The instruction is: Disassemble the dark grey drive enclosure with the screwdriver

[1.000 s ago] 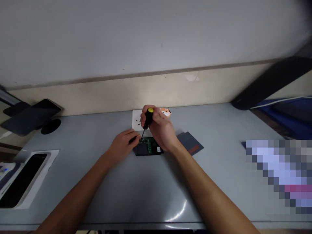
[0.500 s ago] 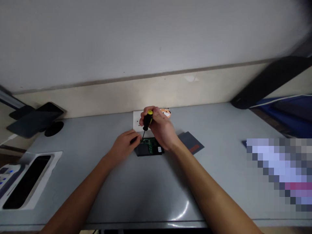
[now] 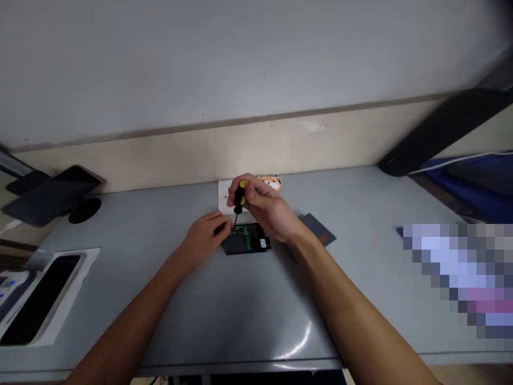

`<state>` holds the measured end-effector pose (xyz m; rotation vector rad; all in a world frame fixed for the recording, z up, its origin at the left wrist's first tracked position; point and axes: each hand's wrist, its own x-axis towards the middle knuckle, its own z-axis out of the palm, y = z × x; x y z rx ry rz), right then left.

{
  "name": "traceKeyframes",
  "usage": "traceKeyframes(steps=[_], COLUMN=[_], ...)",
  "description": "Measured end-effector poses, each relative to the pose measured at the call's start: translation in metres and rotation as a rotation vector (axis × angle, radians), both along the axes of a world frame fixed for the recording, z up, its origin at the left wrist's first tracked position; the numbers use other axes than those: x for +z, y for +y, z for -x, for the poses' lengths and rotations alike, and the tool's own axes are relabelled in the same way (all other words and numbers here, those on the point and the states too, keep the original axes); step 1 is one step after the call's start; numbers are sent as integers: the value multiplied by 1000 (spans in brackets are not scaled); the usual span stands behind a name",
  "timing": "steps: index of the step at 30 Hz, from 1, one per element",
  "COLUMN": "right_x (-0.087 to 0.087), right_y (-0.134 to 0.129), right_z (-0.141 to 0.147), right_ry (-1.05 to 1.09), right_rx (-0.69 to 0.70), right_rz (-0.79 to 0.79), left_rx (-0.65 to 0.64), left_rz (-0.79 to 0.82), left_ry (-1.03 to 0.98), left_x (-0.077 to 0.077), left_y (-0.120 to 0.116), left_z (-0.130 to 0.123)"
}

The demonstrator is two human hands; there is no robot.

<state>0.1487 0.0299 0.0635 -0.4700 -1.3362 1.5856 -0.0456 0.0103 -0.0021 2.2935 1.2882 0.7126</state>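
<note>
A black screwdriver (image 3: 239, 202) with yellow on its handle is in my right hand (image 3: 272, 211), fingers wrapped round it. Its thin shaft points down, slightly tilted, at the upper left part of a small electronic device with a green circuit board (image 3: 248, 240) and dark blocks. My left hand (image 3: 203, 235) is closed at the device's left edge, thumb and fingers pinched close to the screwdriver's tip. Something dark, seemingly the device's corner, shows between those fingers. Whether the tip sits in a screw is too small to tell.
Behind the hands lie a white sheet with small dark dots (image 3: 224, 197) and an orange-and-white animal-face cutout (image 3: 271, 184). A dark flat panel (image 3: 315, 224) lies right of the device. Leftward are a phone on white paper (image 3: 46, 297) and a tablet on a stand (image 3: 56, 195). A black cylinder (image 3: 433, 131) stands at right.
The screwdriver's handle has turned in my right hand, whose fingers and wrist have rolled a little. My left hand stays at the device's edge. The view has shifted slightly.
</note>
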Motion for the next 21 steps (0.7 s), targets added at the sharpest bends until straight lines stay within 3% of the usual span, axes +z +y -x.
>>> traceKeyframes(steps=[3, 8, 13, 21], right_x=[-1, -5, -6, -4], right_y=[-1, -3, -1, 1], right_z=[4, 12, 10, 6], right_ry=[75, 188, 200, 186], right_rx=[12, -111, -189, -190], right_rz=[56, 105, 133, 152], left_rx=[12, 7, 7, 18], left_rz=[-4, -1, 6, 11], left_ry=[-4, -5, 6, 1], left_x=[1, 4, 4, 6], left_y=[-1, -1, -1, -2], left_z=[-1, -2, -2, -3])
